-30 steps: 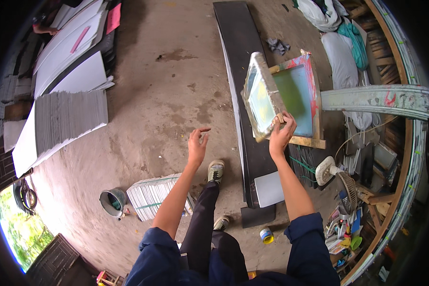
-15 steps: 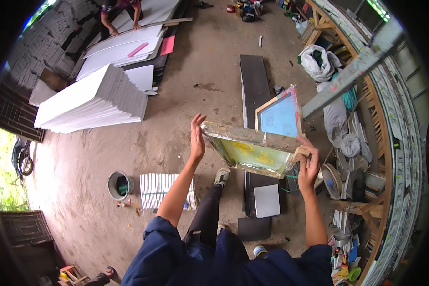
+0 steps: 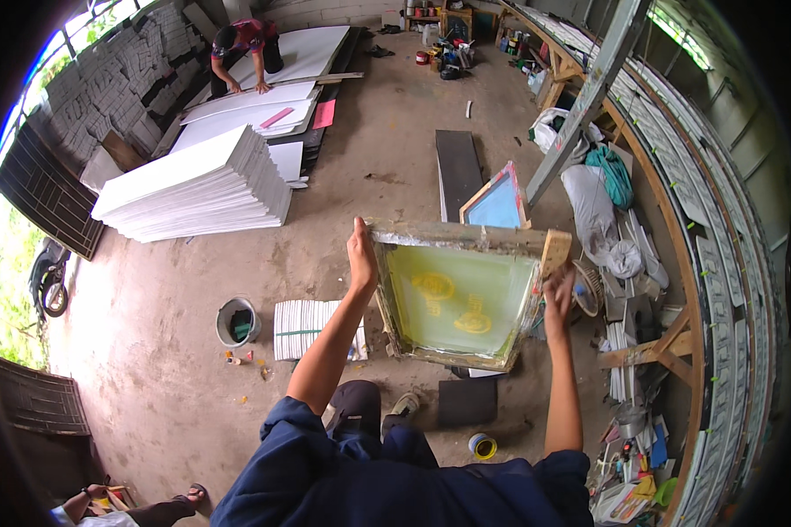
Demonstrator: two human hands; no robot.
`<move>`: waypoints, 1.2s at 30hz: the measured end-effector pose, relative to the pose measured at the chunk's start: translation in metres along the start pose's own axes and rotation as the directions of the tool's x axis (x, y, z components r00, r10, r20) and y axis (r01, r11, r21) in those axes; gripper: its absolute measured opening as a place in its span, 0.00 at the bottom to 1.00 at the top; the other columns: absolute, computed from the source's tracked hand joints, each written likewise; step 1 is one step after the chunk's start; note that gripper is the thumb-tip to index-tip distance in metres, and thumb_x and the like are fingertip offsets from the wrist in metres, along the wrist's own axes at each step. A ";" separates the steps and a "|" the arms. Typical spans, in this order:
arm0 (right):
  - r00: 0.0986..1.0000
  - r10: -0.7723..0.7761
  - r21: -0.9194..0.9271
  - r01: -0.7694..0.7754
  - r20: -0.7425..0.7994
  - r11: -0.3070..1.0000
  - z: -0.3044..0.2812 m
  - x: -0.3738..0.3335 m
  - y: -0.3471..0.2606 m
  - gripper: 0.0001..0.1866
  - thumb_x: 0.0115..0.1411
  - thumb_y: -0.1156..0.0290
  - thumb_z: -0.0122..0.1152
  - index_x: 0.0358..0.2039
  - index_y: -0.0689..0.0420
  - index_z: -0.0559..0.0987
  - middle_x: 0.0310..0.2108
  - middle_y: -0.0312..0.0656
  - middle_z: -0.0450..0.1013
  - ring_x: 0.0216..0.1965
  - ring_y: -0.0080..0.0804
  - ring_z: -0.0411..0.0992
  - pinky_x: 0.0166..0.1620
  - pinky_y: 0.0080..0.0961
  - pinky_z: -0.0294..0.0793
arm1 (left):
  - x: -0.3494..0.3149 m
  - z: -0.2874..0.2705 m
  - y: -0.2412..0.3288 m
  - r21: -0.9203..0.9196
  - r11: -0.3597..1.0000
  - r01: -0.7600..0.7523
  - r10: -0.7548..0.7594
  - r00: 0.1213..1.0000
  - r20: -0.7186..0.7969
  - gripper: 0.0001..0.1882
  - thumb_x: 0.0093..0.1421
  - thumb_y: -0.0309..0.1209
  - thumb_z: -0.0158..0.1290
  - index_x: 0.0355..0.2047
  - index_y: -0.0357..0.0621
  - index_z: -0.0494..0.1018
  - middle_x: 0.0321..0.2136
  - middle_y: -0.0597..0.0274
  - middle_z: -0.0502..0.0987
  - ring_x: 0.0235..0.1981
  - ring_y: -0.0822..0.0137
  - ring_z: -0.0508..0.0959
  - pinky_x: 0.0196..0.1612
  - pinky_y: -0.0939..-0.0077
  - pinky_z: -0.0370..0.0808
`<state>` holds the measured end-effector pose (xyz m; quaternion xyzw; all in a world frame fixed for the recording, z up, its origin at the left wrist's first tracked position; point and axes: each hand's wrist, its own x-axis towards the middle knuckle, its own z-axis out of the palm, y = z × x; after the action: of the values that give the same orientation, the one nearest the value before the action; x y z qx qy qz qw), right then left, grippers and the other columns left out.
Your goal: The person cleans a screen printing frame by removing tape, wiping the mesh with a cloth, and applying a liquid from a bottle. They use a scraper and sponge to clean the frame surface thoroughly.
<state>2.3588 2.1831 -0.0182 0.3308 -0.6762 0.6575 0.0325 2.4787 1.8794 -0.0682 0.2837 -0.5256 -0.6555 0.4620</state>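
Observation:
A wooden screen printing frame with yellow-green mesh and yellow printed marks is held up in front of me, its mesh turned toward me. At its upper left corner, my left hand grips the side bar. On the opposite side, my right hand is closed on the edge, just below a small wooden block at the upper right corner; some of its fingers are hidden or blurred. Behind the held frame, a second screen printing frame with blue mesh leans near a long dark board.
White sheets form a tall stack at left. Beyond it another person bends over flat sheets. A bucket and a strapped white bundle stand on the floor. A slanted metal post and a cluttered rack are at right. A tin is near my feet.
The held frame has tilted, its lower edge coming toward me, so more of the mesh shows. My legs have shifted, and my view now reaches farther across the room.

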 end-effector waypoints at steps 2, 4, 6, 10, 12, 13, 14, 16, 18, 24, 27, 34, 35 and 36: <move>0.985 0.167 -0.145 -0.160 0.037 0.976 -0.012 -0.045 0.024 0.37 0.58 0.57 0.56 0.60 0.64 0.52 0.56 0.52 0.60 0.57 0.39 0.59 0.57 0.33 0.57 | -0.006 0.000 0.010 0.009 0.996 0.088 -0.089 0.996 0.021 0.25 0.66 0.52 0.34 0.17 0.50 0.51 0.17 0.75 0.50 0.20 0.78 0.50 0.23 0.77 0.49; 0.967 0.255 -0.218 -0.255 -0.030 0.942 0.003 -0.075 0.033 0.32 0.59 0.60 0.55 0.57 0.64 0.57 0.51 0.53 0.65 0.52 0.41 0.64 0.53 0.32 0.62 | 0.003 -0.018 0.008 0.061 0.992 0.110 -0.113 0.992 0.053 0.26 0.65 0.54 0.34 0.17 0.50 0.51 0.17 0.75 0.51 0.21 0.78 0.50 0.23 0.77 0.50; 0.968 0.250 -0.228 -0.250 -0.030 0.941 0.014 -0.084 0.037 0.27 0.60 0.62 0.54 0.54 0.64 0.60 0.48 0.52 0.66 0.49 0.41 0.66 0.50 0.32 0.64 | 0.000 -0.034 0.009 0.054 0.988 0.146 -0.147 0.989 0.010 0.27 0.64 0.55 0.35 0.18 0.49 0.52 0.17 0.75 0.51 0.21 0.78 0.50 0.23 0.77 0.50; 0.965 0.239 -0.249 -0.259 -0.109 0.933 0.061 -0.097 0.039 0.18 0.62 0.67 0.50 0.49 0.64 0.66 0.43 0.52 0.70 0.44 0.43 0.69 0.48 0.32 0.65 | -0.003 -0.078 0.017 0.098 0.978 0.185 -0.183 0.983 -0.028 0.28 0.64 0.56 0.35 0.18 0.47 0.55 0.17 0.74 0.52 0.21 0.78 0.51 0.24 0.78 0.52; 0.975 0.184 -0.261 -0.210 -0.121 0.942 0.091 -0.104 0.041 0.17 0.62 0.68 0.49 0.49 0.64 0.67 0.42 0.52 0.70 0.43 0.43 0.69 0.47 0.33 0.66 | -0.002 -0.106 0.032 0.128 0.961 0.247 -0.246 0.969 -0.019 0.29 0.64 0.56 0.35 0.18 0.45 0.57 0.16 0.74 0.52 0.20 0.78 0.51 0.24 0.78 0.52; 0.970 0.192 -0.315 -0.230 -0.147 0.921 0.107 -0.107 0.038 0.17 0.63 0.67 0.48 0.49 0.65 0.67 0.42 0.52 0.70 0.43 0.42 0.70 0.47 0.32 0.66 | 0.001 -0.124 0.039 0.141 0.950 0.278 -0.277 0.961 -0.022 0.29 0.64 0.56 0.35 0.18 0.44 0.58 0.16 0.74 0.51 0.20 0.78 0.51 0.24 0.78 0.52; 0.966 0.229 -0.295 -0.256 -0.122 0.921 0.121 -0.107 0.033 0.18 0.63 0.67 0.48 0.49 0.65 0.67 0.42 0.52 0.71 0.43 0.42 0.70 0.47 0.32 0.66 | 0.015 -0.156 0.027 0.236 0.906 0.352 -0.372 0.927 0.045 0.31 0.63 0.57 0.35 0.28 0.37 0.67 0.22 0.66 0.66 0.27 0.74 0.66 0.33 0.79 0.64; 0.961 0.266 -0.293 -0.275 -0.071 0.916 0.163 -0.106 0.023 0.19 0.64 0.63 0.46 0.50 0.64 0.67 0.41 0.51 0.71 0.42 0.41 0.70 0.46 0.32 0.66 | 0.019 -0.214 0.021 0.108 0.938 0.329 -0.341 0.933 0.116 0.30 0.64 0.56 0.33 0.44 0.37 0.60 0.42 0.59 0.59 0.46 0.69 0.57 0.48 0.77 0.54; 0.957 0.288 -0.316 -0.282 -0.028 0.906 0.204 -0.109 0.018 0.21 0.64 0.59 0.45 0.49 0.64 0.68 0.41 0.51 0.71 0.41 0.40 0.70 0.46 0.33 0.66 | 0.022 -0.264 0.015 -0.040 0.952 0.303 -0.290 0.937 0.196 0.36 0.65 0.55 0.31 0.60 0.37 0.52 0.62 0.53 0.52 0.65 0.64 0.47 0.63 0.75 0.45; 0.927 0.375 -0.244 -0.362 0.007 0.900 0.352 -0.133 0.018 0.26 0.64 0.53 0.45 0.47 0.67 0.69 0.42 0.48 0.71 0.42 0.37 0.68 0.49 0.31 0.63 | -0.034 -0.443 -0.039 0.229 0.955 0.190 -0.204 0.978 0.038 0.26 0.67 0.45 0.33 0.54 0.36 0.60 0.50 0.53 0.66 0.53 0.63 0.64 0.57 0.74 0.56; 0.915 0.403 -0.248 -0.395 -0.022 0.884 0.423 -0.159 0.022 0.28 0.63 0.50 0.44 0.46 0.66 0.70 0.41 0.47 0.71 0.42 0.35 0.67 0.49 0.30 0.63 | -0.043 -0.503 -0.025 0.316 0.909 0.274 -0.288 0.958 0.000 0.24 0.65 0.46 0.39 0.51 0.39 0.63 0.41 0.52 0.72 0.43 0.64 0.70 0.49 0.73 0.64; 0.729 0.643 -0.191 -0.614 0.236 0.766 0.518 -0.210 0.008 0.28 0.63 0.51 0.47 0.49 0.66 0.70 0.45 0.44 0.71 0.45 0.31 0.67 0.51 0.25 0.62 | -0.047 -0.609 -0.020 0.438 0.850 0.291 -0.207 0.951 -0.231 0.20 0.63 0.46 0.46 0.39 0.38 0.69 0.19 0.58 0.72 0.22 0.72 0.69 0.26 0.73 0.68; 0.722 0.638 -0.165 -0.618 0.269 0.769 0.518 -0.212 0.013 0.28 0.63 0.52 0.47 0.50 0.67 0.69 0.46 0.44 0.70 0.47 0.31 0.67 0.52 0.24 0.61 | -0.050 -0.623 -0.024 0.467 0.822 0.326 -0.239 0.942 -0.236 0.21 0.62 0.46 0.46 0.39 0.37 0.69 0.20 0.57 0.72 0.22 0.72 0.70 0.27 0.73 0.68; 0.686 0.623 -0.200 -0.596 0.375 0.777 0.512 -0.212 0.019 0.28 0.63 0.52 0.47 0.52 0.65 0.68 0.50 0.46 0.69 0.50 0.33 0.66 0.54 0.23 0.60 | -0.052 -0.629 -0.022 0.462 0.828 0.316 -0.211 0.941 -0.266 0.22 0.62 0.46 0.46 0.40 0.37 0.70 0.20 0.57 0.72 0.23 0.71 0.70 0.28 0.73 0.69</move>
<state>2.7150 1.8010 -0.2045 0.2196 -0.7577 0.5221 -0.3241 3.0329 1.6585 -0.2747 0.5288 -0.5823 -0.5227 0.3289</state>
